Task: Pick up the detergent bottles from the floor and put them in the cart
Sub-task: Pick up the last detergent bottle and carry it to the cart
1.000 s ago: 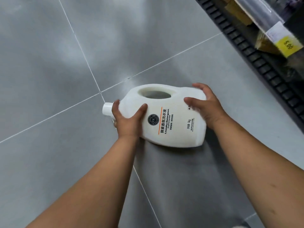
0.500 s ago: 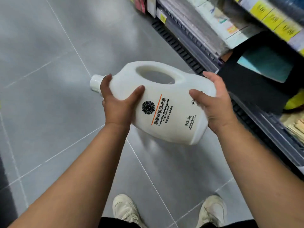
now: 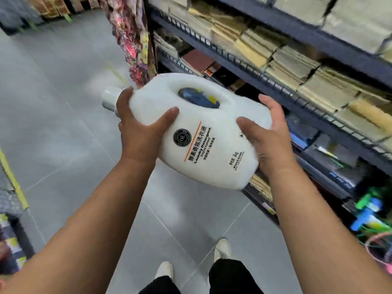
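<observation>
Head view: white detergent bottle held clear of the floor, lying on its side in the air with its cap pointing left and its label facing up.

Hands: the left hand grips the shoulder end just beside the cap, thumb across the front face, fingers curled over the top edge. The right hand cups the base end, thumb on the front face, fingers wrapped over the far edge. Both have a firm hold; the moulded handle opening is unused.

Step, by judgement: pick-up done for this bottle, carry in hand. The cart is not in view, so the placing step is not yet begun. The next move calls for finding the cart, then lowering the bottle in under two-handed support, as the label reads 3 kg. Whether other bottles remain on the floor cannot be told.

Containers:
- Bottle: opaque, cap on, fill level not visible; label reads "Laundry Detergent".
- Shelving on the right: upper tiers hold stacked flat tan packs; lower tiers hold dark and bright-coloured goods, too blurred to name.
- Pink rim at lower right, perhaps a basket; contents unclear.

Shoes below, on the floor tiles.
</observation>
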`<state>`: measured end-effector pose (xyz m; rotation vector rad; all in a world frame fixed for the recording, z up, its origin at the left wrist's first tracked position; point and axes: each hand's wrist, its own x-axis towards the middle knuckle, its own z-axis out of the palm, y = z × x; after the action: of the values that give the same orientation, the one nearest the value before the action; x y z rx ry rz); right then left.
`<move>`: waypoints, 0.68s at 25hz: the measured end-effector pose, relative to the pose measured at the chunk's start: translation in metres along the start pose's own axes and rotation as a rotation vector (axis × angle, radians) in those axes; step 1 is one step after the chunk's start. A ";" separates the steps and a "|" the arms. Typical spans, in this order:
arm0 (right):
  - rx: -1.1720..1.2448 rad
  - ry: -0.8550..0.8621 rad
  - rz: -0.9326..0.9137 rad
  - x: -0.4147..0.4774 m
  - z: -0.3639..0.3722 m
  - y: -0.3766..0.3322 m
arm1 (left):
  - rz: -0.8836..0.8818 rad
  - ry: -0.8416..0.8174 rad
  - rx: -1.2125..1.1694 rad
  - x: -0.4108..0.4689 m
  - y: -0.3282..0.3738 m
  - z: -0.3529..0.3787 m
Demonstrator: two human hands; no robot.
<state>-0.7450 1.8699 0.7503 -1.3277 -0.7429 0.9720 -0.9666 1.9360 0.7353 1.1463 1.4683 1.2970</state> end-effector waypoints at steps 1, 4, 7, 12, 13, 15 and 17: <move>0.001 0.042 -0.027 -0.016 -0.007 -0.025 | 0.035 -0.037 -0.012 -0.008 0.024 0.003; 0.045 0.215 -0.112 -0.071 -0.031 -0.083 | 0.113 -0.228 -0.077 -0.035 0.083 0.014; 0.048 0.342 -0.223 -0.125 -0.060 -0.120 | 0.186 -0.415 -0.143 -0.071 0.123 0.032; 0.047 0.627 -0.315 -0.248 -0.141 -0.152 | 0.227 -0.742 -0.185 -0.180 0.160 0.083; 0.049 0.688 -0.329 -0.274 -0.161 -0.154 | 0.238 -0.803 -0.185 -0.208 0.164 0.095; 0.053 0.792 -0.339 -0.321 -0.196 -0.154 | 0.254 -0.914 -0.189 -0.261 0.166 0.116; 0.056 0.911 -0.368 -0.378 -0.237 -0.153 | 0.264 -1.033 -0.190 -0.327 0.167 0.140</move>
<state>-0.6759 1.4295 0.9047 -1.3413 -0.2257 0.0418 -0.7405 1.6558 0.8933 1.5652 0.4368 0.7457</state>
